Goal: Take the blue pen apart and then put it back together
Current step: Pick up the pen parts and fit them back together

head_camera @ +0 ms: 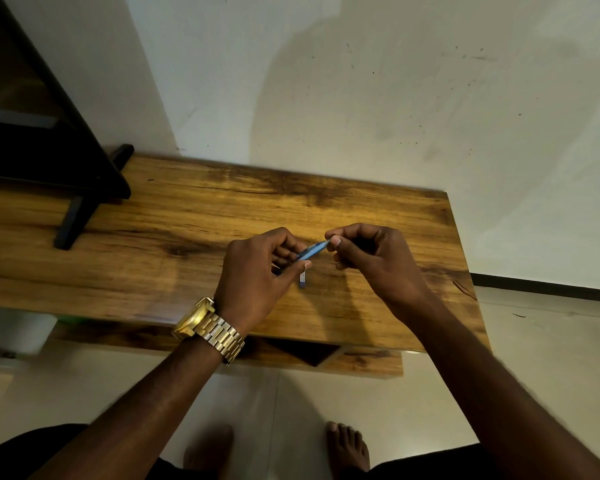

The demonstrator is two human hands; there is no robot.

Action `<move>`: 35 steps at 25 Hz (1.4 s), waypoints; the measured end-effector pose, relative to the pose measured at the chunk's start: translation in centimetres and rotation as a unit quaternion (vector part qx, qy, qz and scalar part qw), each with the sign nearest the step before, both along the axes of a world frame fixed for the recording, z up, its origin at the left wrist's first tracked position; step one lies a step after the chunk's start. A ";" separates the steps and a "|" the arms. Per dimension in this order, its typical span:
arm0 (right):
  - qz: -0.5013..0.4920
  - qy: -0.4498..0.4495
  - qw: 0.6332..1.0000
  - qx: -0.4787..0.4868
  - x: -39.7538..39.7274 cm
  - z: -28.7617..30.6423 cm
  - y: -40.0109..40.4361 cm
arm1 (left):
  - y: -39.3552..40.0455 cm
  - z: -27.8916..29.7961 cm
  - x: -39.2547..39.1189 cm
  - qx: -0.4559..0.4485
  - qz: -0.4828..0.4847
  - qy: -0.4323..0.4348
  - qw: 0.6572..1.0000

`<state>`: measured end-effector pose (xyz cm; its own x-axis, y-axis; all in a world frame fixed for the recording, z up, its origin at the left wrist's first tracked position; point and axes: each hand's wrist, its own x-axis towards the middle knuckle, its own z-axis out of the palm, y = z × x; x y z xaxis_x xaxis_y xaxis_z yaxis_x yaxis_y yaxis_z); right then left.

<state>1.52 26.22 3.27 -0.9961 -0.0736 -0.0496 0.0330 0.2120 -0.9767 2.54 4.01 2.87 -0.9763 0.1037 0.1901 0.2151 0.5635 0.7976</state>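
Observation:
The blue pen (311,251) is held above the wooden table (187,209), slanting up to the right. My left hand (260,275) grips its lower end, fingers curled round the barrel. My right hand (371,258) pinches the upper tip between thumb and fingers. A small pale part with a blue end (302,280) shows just below my left thumb; whether it lies on the table or hangs from the hand I cannot tell. Most of the pen is hidden by my fingers.
A black stand with splayed feet (80,199) occupies the table's left end. The wall runs close behind the table. The table's front edge is near my wrists, with a shelf opening (305,351) below. My bare feet (347,448) stand on the tiled floor.

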 end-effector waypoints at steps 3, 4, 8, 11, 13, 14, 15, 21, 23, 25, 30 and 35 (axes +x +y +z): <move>0.002 -0.003 1.000 0.007 0.1 -0.2 -0.2 | 0.0 0.1 0.1 0.008 0.005 -0.012 1.000; 0.001 -0.009 1.000 0.000 0.1 -0.3 -0.2 | 0.1 0.1 0.1 0.006 0.007 -0.014 1.000; 0.009 -0.029 0.999 -0.040 0.1 -0.6 -0.4 | 0.0 -0.1 0.3 0.009 0.017 -0.034 0.999; 0.011 -0.023 0.998 -0.057 -0.1 0.3 -0.4 | 0.2 0.3 0.3 0.026 0.019 -0.033 0.999; -0.034 -0.003 0.999 -0.039 -0.4 0.9 0.4 | 0.0 0.5 0.0 0.041 0.051 -0.034 0.997; -0.077 0.001 0.997 -0.030 -0.6 1.0 1.2 | -0.2 0.5 -0.4 0.044 0.077 -0.038 0.995; -0.119 0.000 0.993 -0.017 -0.8 1.1 2.2 | -0.5 0.4 -0.7 0.045 0.106 -0.043 0.992; -0.152 -0.001 0.961 0.232 -1.1 -0.1 5.6 | -2.5 -2.0 -2.1 -0.035 0.176 -0.089 0.980; -0.119 -0.008 0.948 0.296 -1.1 -0.5 5.9 | -2.6 -2.7 -2.4 -0.069 0.176 -0.117 0.975; -0.097 -0.024 0.940 0.326 -1.3 -1.0 6.0 | -2.6 -3.2 -2.6 -0.086 0.176 -0.109 0.974; -0.053 0.010 0.928 0.369 -1.3 -1.7 4.5 | -2.3 -3.5 -2.8 -0.114 0.166 -0.080 0.976; -0.029 0.045 0.920 0.388 -1.4 -2.1 4.3 | -2.7 -3.5 -2.7 -0.128 0.165 -0.058 0.976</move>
<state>0.15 30.52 1.21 -0.9998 0.0017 0.0185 -0.0084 0.8466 -0.5321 -0.11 1.28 -0.63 -0.9780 -0.1901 0.0857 -0.0946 0.7708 0.6301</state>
